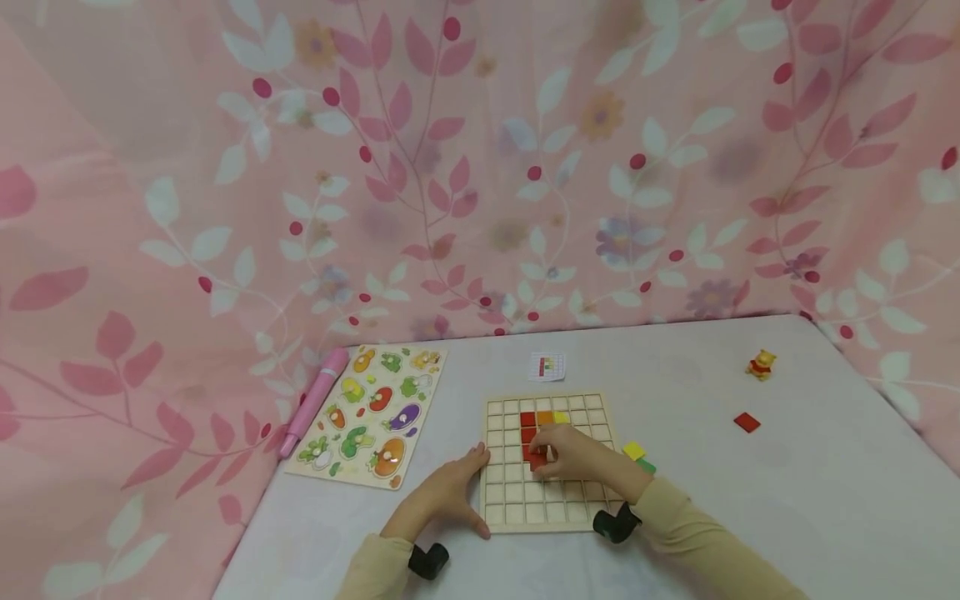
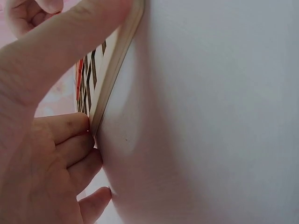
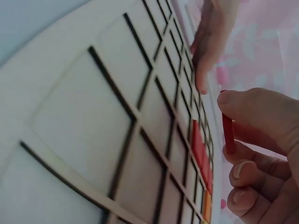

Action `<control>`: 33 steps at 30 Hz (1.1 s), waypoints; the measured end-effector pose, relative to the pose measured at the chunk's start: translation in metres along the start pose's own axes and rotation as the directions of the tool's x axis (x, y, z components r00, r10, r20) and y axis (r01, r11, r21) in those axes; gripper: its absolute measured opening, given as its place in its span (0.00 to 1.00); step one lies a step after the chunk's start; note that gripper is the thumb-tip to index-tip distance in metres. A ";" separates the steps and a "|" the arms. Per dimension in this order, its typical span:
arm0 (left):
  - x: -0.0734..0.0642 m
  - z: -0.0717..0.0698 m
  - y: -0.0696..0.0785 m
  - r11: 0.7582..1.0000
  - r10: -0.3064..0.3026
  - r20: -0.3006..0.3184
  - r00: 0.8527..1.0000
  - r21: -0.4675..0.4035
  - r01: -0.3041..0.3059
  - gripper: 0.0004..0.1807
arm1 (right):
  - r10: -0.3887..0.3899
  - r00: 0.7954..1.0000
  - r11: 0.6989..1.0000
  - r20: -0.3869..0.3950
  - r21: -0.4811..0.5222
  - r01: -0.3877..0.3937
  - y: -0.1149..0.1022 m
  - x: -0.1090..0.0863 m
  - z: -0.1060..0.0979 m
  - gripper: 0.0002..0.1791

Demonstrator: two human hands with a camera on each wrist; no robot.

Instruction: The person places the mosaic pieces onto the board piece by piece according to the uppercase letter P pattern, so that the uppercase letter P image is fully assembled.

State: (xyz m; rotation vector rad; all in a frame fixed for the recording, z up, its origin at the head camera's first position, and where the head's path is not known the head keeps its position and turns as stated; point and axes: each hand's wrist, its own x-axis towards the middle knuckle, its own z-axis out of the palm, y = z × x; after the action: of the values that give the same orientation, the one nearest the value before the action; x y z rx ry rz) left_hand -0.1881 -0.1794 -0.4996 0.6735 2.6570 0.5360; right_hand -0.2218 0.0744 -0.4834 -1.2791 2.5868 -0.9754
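A wooden grid board (image 1: 514, 517) lies on the table, with red tiles (image 1: 528, 419), an orange tile (image 1: 545, 417) and a yellow tile (image 1: 561, 417) set in its cells. Over the board, my right hand (image 1: 581, 456) pinches a red tile (image 3: 227, 130) on edge between thumb and finger. In the right wrist view that tile stands apart from the board. My left hand (image 1: 447, 490) rests against the board's left side, fingers (image 2: 72, 128) touching the frame and thumb near the front left corner. Part of the grid is hidden by the right hand.
Loose yellow (image 1: 634, 451) and green (image 1: 647, 467) tiles lie right of the board, a red square piece (image 1: 747, 422) farther right. Behind stand a bear figurine (image 1: 761, 365) and a small pattern card (image 1: 547, 367). A vegetable puzzle board (image 1: 345, 472) and pink marker (image 1: 315, 404) lie left.
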 end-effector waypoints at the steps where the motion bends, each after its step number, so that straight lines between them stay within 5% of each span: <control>1: 0.000 -0.001 0.000 1.000 0.001 -0.004 1.000 -0.001 -0.001 0.67 | 0.015 1.000 1.000 0.013 0.007 -0.015 0.001 0.001 0.002 0.11; 12: -0.004 0.005 0.001 1.000 0.014 0.000 1.000 -0.016 -0.014 0.67 | 0.092 0.994 0.996 0.056 0.019 -0.093 0.005 0.000 0.028 0.08; 33: -0.001 0.001 0.002 1.000 0.012 -0.012 1.000 -0.008 -0.012 0.66 | 0.084 0.996 0.996 0.006 -0.004 -0.084 0.005 0.010 0.025 0.09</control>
State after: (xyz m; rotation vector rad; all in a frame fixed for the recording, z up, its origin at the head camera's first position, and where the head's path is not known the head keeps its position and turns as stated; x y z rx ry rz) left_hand -0.1860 -0.1776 -0.4992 0.6866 2.6620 0.5560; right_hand -0.2224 0.0566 -0.5042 -1.1616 2.6153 -0.9512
